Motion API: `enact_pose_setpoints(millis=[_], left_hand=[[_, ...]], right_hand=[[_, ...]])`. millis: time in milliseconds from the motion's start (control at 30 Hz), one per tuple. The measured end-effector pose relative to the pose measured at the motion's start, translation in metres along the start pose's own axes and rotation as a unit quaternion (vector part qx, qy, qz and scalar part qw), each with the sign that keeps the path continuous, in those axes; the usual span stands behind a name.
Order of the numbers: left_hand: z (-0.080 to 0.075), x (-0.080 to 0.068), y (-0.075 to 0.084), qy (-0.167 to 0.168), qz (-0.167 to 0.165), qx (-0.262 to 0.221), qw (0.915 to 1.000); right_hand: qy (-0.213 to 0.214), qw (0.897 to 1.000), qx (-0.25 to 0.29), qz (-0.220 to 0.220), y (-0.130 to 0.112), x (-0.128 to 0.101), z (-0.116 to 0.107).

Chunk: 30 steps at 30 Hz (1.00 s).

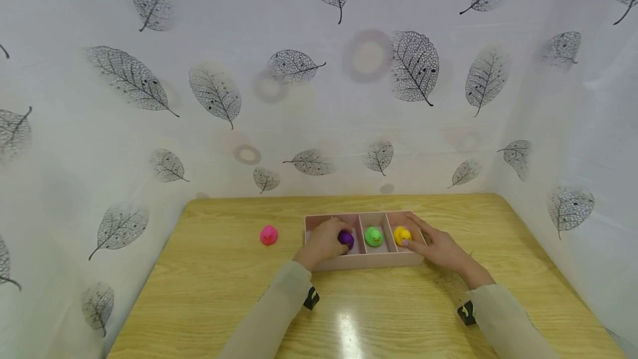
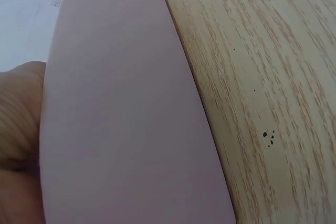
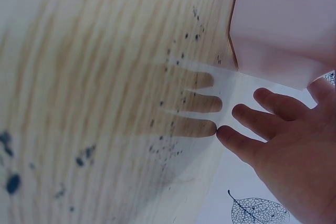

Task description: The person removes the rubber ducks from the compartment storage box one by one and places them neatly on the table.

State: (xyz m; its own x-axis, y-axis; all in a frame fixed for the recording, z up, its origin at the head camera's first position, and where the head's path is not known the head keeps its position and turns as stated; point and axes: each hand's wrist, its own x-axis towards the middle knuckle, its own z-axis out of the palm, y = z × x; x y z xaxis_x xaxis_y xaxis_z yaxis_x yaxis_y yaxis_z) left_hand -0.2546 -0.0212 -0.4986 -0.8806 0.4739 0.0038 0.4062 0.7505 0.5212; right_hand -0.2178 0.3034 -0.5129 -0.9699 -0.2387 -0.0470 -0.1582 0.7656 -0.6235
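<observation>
A pink divided tray (image 1: 366,262) sits on the wooden table (image 1: 229,270). Inside it are a purple duck (image 1: 346,239), a green duck (image 1: 373,236) and a yellow duck (image 1: 401,235), each in its own compartment. My left hand (image 1: 335,240) reaches into the tray's left part, its fingers curled round the purple duck. The right hand (image 1: 416,235) rests on the tray's right end with straight fingers, beside the yellow duck. A pink duck (image 1: 268,235) stands alone on the table, left of the tray. The right wrist view shows the right hand (image 3: 262,124) with spread fingers under the tray corner (image 3: 283,24).
White sheets printed with leaves (image 1: 319,87) enclose the table at the back and both sides. The left wrist view is filled by the tray's pink wall (image 2: 126,119) and bare wood (image 2: 273,77). Dark specks mark the wood near the right hand.
</observation>
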Motion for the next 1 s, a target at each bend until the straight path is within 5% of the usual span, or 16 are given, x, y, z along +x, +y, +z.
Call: enact_pose_setpoints(millis=[1000], left_hand=[[-0.0038,-0.0053,-0.0012,0.02,0.05,-0.011,0.9985]], right_hand=[[-0.005,1.0,0.011,-0.003,-0.0019,-0.0007,-0.0009]])
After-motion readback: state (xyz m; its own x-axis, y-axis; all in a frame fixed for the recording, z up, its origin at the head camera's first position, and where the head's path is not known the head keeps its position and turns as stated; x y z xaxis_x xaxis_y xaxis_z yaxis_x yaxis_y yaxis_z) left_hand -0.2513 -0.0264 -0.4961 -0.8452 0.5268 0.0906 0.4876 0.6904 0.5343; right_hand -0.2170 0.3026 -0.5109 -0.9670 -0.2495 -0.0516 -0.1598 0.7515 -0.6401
